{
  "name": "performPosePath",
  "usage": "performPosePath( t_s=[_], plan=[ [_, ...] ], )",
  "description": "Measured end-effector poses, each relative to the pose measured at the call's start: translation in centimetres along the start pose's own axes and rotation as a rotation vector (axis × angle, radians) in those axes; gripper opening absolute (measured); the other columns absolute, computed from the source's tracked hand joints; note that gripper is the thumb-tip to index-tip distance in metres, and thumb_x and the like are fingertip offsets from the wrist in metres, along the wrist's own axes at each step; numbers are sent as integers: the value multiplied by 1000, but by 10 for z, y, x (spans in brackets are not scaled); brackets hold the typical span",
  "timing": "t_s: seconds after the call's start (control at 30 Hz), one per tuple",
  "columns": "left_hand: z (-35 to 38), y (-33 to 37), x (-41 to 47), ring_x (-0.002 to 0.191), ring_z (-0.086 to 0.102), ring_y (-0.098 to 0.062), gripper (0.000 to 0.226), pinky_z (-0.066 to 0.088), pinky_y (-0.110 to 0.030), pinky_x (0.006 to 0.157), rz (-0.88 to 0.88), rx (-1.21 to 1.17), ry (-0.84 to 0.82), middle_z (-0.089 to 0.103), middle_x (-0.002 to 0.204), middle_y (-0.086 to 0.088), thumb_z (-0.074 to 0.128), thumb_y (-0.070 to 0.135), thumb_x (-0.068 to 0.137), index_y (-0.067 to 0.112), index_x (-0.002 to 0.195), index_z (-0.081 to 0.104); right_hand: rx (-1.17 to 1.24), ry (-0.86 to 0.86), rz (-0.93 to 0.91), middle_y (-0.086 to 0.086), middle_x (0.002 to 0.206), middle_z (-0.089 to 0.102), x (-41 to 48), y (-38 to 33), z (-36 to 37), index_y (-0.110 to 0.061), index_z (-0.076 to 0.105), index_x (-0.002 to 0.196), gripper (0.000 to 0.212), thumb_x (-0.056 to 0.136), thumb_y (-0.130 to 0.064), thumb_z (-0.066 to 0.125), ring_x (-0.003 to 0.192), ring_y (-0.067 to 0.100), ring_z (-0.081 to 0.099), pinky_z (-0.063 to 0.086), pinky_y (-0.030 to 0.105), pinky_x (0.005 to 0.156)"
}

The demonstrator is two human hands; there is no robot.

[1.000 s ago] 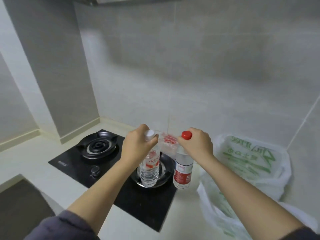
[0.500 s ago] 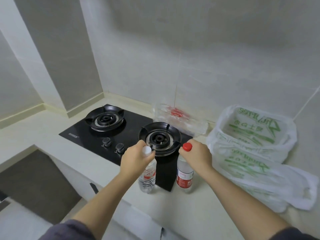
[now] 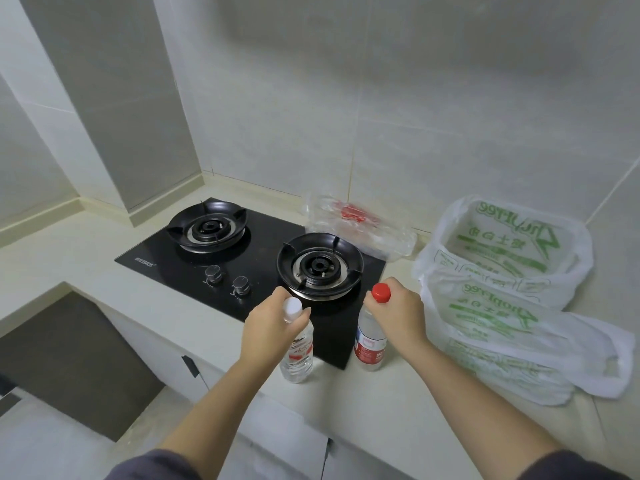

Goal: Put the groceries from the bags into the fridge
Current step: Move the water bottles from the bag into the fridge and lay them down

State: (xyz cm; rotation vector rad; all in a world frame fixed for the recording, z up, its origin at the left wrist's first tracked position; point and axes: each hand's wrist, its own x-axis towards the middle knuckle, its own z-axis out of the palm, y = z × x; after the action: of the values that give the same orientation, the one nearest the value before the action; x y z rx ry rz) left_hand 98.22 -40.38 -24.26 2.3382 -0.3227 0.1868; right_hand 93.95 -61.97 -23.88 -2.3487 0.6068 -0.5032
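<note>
My left hand (image 3: 268, 329) grips the neck of a clear water bottle with a white cap (image 3: 298, 353). A second bottle with a red cap and red label (image 3: 371, 344) hangs by its neck from my right hand (image 3: 401, 315). Both bottles hang upright over the front edge of the counter, side by side. Two white plastic bags with green print (image 3: 498, 282) lie on the counter to the right. No fridge is in view.
A black two-burner gas hob (image 3: 221, 268) sits in the pale counter (image 3: 86, 271) behind the bottles. A crumpled clear plastic wrapper with red print (image 3: 360, 230) lies against the tiled wall. The floor and a dark mat (image 3: 69, 362) show at lower left.
Both hands have drawn the bottles back from over the right burner toward me, to the counter's front edge. The view has pulled back and tilted down.
</note>
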Motion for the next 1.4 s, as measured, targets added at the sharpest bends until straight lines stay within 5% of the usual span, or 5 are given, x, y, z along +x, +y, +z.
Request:
performPosePath(
  t_s=[0.43,0.63,0.87,1.1,1.4],
  plan=[
    [13,-10,-6,81,53,-9,28,46,-22,65,20,-124,120,51,86,9,77,40,75,24,85,56,13,59,-53,-7,89,51,-7,19,4,-22,63,93,26,80,-42,74,80,16,55,41,27,65],
    [27,-40,-34,108,55,0,71,47,-20,88,-111,-462,-121,53,119,16,88,25,64,40,119,45,463,-224,154,-11,118,58,-21,52,32,-31,45,131,80,64,-20,88,108,9,57,45,31,97],
    [46,-55,-42,107,58,-6,66,46,-13,86,-192,-384,-250,59,114,21,82,24,75,53,114,36,452,-210,213,-13,95,65,-31,72,54,-28,52,106,51,69,-12,84,92,10,64,48,23,68],
    [65,-56,-46,98,55,17,69,44,-3,71,-204,-411,-193,58,111,26,83,23,73,55,112,37,502,-215,246,-9,89,72,-37,102,78,-30,58,100,48,64,-17,87,83,12,70,58,35,75],
    [101,-79,-47,97,64,1,77,53,-14,77,-284,-434,-125,64,109,14,89,22,65,50,113,37,500,-97,168,-6,111,64,-37,117,111,-9,51,121,75,57,-17,89,100,2,63,48,14,83]
  ],
)
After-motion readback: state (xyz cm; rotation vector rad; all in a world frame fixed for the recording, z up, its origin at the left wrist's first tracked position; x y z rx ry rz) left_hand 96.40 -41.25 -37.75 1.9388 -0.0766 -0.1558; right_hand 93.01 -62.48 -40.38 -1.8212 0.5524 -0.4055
